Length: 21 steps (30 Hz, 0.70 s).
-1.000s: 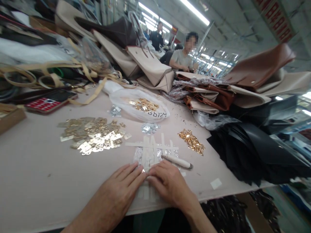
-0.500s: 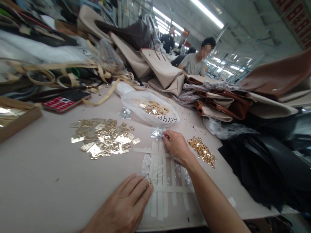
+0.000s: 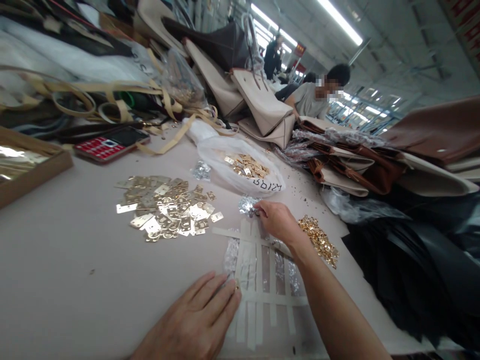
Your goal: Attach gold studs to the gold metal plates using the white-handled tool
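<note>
My left hand (image 3: 200, 315) rests palm down near the table's front edge, fingers together, with a small gold metal piece (image 3: 236, 285) showing at its fingertips. My right hand (image 3: 276, 218) reaches forward, thumb and finger pinched at the edge of a heap of small silver parts (image 3: 247, 204); what they hold is too small to make out. Right of it lies a heap of small shiny gold fittings (image 3: 318, 240). Flat gold plates (image 3: 172, 207) with cut-outs are heaped to the left. Beyond the silver heap, an open white plastic bag (image 3: 210, 150) holds more gold plates (image 3: 249, 166).
Crossed tape strips (image 3: 249, 280) hold clear plastic on the table between my hands. A cardboard box (image 3: 37, 172), a red-keyed calculator (image 3: 103, 150) and a smaller silver heap (image 3: 201, 170) lie leftward. Beige bags (image 3: 262, 102), brown bags (image 3: 375, 172) and black material (image 3: 397, 265) surround the table; a person (image 3: 311, 100) sits beyond.
The view has shifted, so the table's things appear slightly further right. My right hand stays at the silver heap, fingers pinched; my left hand keeps nearly the same place and pose.
</note>
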Available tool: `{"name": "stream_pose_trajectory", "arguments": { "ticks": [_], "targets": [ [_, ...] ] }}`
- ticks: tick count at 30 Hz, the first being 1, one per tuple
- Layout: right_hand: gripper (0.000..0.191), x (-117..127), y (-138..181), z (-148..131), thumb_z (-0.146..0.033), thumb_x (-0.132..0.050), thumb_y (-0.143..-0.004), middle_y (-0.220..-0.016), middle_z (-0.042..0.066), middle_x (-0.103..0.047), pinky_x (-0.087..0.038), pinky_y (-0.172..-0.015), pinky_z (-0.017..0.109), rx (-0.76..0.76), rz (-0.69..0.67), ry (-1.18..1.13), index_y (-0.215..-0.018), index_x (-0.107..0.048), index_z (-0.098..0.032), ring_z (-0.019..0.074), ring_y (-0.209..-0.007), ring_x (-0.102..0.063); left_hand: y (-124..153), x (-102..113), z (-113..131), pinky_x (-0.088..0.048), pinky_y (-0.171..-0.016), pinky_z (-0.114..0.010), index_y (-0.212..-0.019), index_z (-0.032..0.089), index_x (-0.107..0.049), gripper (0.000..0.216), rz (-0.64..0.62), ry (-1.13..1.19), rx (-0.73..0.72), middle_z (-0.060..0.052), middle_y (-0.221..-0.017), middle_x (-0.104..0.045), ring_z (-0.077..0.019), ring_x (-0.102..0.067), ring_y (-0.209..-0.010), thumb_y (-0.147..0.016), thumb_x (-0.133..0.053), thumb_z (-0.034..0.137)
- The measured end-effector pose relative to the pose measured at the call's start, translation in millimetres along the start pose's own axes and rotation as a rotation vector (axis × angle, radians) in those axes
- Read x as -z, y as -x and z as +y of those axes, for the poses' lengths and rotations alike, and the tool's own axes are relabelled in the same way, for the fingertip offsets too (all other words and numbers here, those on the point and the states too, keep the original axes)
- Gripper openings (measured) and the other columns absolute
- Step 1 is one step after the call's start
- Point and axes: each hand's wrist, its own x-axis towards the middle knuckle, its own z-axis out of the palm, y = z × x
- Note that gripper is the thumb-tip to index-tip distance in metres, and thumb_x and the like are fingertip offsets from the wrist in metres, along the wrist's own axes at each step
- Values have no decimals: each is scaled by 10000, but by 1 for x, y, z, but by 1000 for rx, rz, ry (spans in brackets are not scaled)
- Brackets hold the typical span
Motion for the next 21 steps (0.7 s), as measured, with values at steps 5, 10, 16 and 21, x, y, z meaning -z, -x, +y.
{"name": "stream_pose_trajectory", "arguments": {
  "ticks": [5, 10, 16, 21],
  "targets": [
    [259, -7, 7, 10, -168, -566, -834, -881, 58, -779, -517, -809, 334, -123, 117, -257, -1005, -761, -179, 197, -809, -686, 0, -1, -2, -336, -1167, -369, -1277, 196, -659, 332, 15, 5, -42, -26, -1306, -676, -220, -545, -1232, -1018, -471, 281],
    [346, -9, 32, -3, -397, -625, -830, -794, 68, -757, -581, -680, 325, -246, 139, -606, -1011, -735, -123, 160, -656, -685, -5, 6, 2, -352, -1153, -390, -1263, 159, -654, 326, -37, 35, -20, -50, -1295, -668, -232, -540, -1224, -1016, -449, 213],
    [306, -11, 76, -29, -386, -838, -630, -691, 8, -706, -557, -685, 295, -416, 97, -1091, -811, -731, -163, 132, -639, -650, -13, 16, 5, -434, -1105, -412, -1221, 129, -657, 293, -80, 57, -26, -77, -1242, -671, -245, -568, -1160, -1004, -468, 183],
    [180, -22, 112, -44, -339, -740, -754, -607, -37, -622, -423, -568, 245, -340, 62, -889, -832, -742, -176, 97, -564, -521, -16, 18, 5, -484, -1063, -440, -1194, 122, -661, 279, -110, 35, -41, -110, -1230, -662, -263, -590, -1142, -981, -483, 153]
  ]
}}
